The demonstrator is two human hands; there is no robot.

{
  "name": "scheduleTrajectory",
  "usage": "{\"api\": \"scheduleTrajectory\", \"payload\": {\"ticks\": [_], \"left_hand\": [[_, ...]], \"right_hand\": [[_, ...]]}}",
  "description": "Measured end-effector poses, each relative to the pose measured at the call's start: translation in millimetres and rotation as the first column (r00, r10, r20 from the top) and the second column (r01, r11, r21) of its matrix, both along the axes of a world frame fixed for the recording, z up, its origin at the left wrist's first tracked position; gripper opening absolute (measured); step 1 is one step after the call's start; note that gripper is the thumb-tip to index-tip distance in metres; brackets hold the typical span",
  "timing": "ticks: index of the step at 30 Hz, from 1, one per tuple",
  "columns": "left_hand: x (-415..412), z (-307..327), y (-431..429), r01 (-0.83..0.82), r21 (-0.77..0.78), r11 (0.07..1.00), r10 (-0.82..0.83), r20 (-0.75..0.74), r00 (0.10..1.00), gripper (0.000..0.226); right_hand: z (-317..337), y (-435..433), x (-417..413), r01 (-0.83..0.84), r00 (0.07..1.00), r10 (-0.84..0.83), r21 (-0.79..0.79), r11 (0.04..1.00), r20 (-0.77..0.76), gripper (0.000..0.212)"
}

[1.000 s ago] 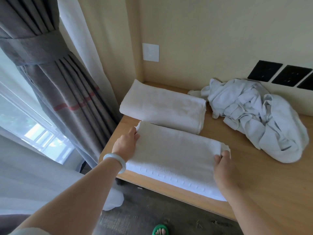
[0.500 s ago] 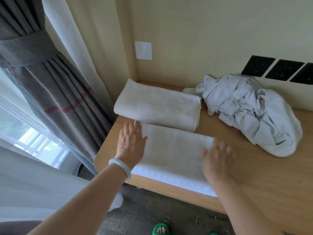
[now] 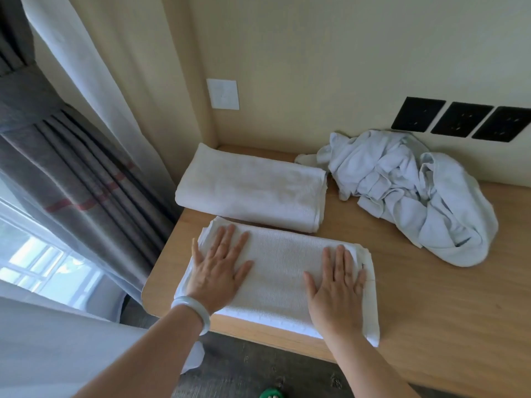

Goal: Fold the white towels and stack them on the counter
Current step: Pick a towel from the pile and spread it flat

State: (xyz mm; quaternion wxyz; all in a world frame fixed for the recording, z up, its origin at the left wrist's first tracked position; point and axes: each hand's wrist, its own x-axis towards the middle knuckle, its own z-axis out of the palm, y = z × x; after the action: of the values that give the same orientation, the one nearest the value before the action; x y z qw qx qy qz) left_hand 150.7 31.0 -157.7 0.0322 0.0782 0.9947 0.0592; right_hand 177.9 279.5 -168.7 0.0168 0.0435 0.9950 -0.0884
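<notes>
— Pressing flat: your left hand (image 3: 218, 274) and right hand (image 3: 336, 285) lie palm-down on the near folded towel (image 3: 275, 271), fingers straight and spread. Neither hand grips anything.

— Note also that you cover the towel's two ends, and bare weave shows between your hands. The towel rests on the wooden counter (image 3: 431, 311), its near edge under your wrists at the counter's front.

— Just beyond your fingertips lies the second folded towel (image 3: 253, 188), long side beside the near one. Whether the two touch cannot be told.

— Beyond and to the right of your right hand, well apart from it, sits the crumpled heap of towels (image 3: 416, 191). It lies against the wall below three black sockets (image 3: 459, 119).

— Far beyond your left fingertips, a white wall plate (image 3: 223, 94) is set on the wall. To the left of your left hand, off the counter, hang a grey curtain (image 3: 71, 173) and a sheer white curtain (image 3: 94, 90).

— Your left wrist carries a pale bangle (image 3: 192, 308). Between your forearms, down on the floor, a green slipper (image 3: 271, 394) is cut by the frame edge.

— As for obstruction, your palms hide the weave beneath them, and the second towel hides the counter's back corner.
</notes>
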Motion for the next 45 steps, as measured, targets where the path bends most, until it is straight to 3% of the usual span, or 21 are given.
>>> {"api": "scheduleTrajectory", "payload": {"ticks": [7, 12, 17, 20, 22, 24, 26, 27, 30, 34, 37, 41, 45], "left_hand": [[-2.2, 7.2, 6.2, -0.034, -0.03, 0.999, 0.036, 0.05, 0.998, 0.073], [-11.8, 18.9, 22.6, -0.022, -0.1, 0.995, 0.029, 0.073, 0.997, 0.1], [-24.8, 33.9, 66.3, 0.071, -0.141, 0.988, -0.062, 0.067, 0.996, 0.073], [-39.0, 49.9, 110.7, 0.146, -0.097, 0.985, -0.14, 0.074, 0.987, 0.064], [-50.2, 59.3, 141.3, 0.161, -0.046, 0.986, -0.161, -0.002, 0.987, 0.058], [-66.4, 64.0, 171.9, 0.188, 0.0, 0.982, -0.188, 0.025, 0.982, 0.055], [-83.5, 71.4, 209.6, 0.209, 0.01, 0.978, -0.209, 0.058, 0.976, 0.077], [-93.5, 73.9, 229.9, 0.2, 0.089, 0.976, -0.206, 0.071, 0.976, 0.081], [-125.5, 73.0, 306.2, 0.15, 0.298, 0.943, -0.201, 0.149, 0.968, 0.063], [-149.5, 65.7, 407.1, -0.144, 0.553, 0.821, -0.095, 0.381, 0.92, 0.055], [-160.6, 54.3, 461.5, -0.431, 0.695, 0.576, -0.034, 0.547, 0.837, 0.036], [-164.4, 47.8, 497.5, -0.662, 0.707, 0.251, 0.022, 0.679, 0.734, 0.031], [-161.2, 63.5, 509.7, -0.657, 0.722, 0.216, 0.11, 0.651, 0.751, 0.035]], "right_hand": [[12.4, 12.1, -8.5, -0.041, 0.991, 0.05, -0.078, 0.996, 0.123, 0.089], [28.1, 19.7, -14.7, -0.054, 0.971, 0.085, -0.139, 0.989, 0.222, 0.074], [61.3, 30.7, -26.4, 0.035, 0.983, 0.028, -0.335, 0.942, 0.183, 0.074], [82.6, 70.1, -43.4, 0.083, 0.993, -0.035, -0.436, 0.896, 0.116, 0.062], [93.4, 105.5, -57.9, 0.123, 0.991, -0.082, -0.484, 0.866, 0.105, 0.063], [99.5, 143.4, -76.1, 0.129, 0.992, -0.109, -0.466, 0.875, 0.069, 0.064], [102.2, 182.2, -95.6, 0.114, 0.992, -0.124, -0.456, 0.883, 0.009, 0.064], [101.4, 202.5, -105.7, 0.117, 0.991, -0.136, -0.449, 0.886, -0.01, 0.064], [93.1, 265.9, -136.4, 0.179, 0.983, -0.181, -0.39, 0.903, 0.031, 0.07], [68.0, 342.8, -168.3, 0.257, 0.964, -0.216, -0.327, 0.909, 0.158, 0.07], [52.0, 376.8, -181.3, 0.3, 0.937, -0.186, -0.411, 0.861, 0.296, 0.058], [45.7, 398.5, -187.5, 0.267, 0.942, -0.084, -0.576, 0.773, 0.324, 0.018], [67.7, 402.1, -181.5, 0.163, 0.986, -0.086, -0.687, 0.708, 0.145, 0.039]]}}
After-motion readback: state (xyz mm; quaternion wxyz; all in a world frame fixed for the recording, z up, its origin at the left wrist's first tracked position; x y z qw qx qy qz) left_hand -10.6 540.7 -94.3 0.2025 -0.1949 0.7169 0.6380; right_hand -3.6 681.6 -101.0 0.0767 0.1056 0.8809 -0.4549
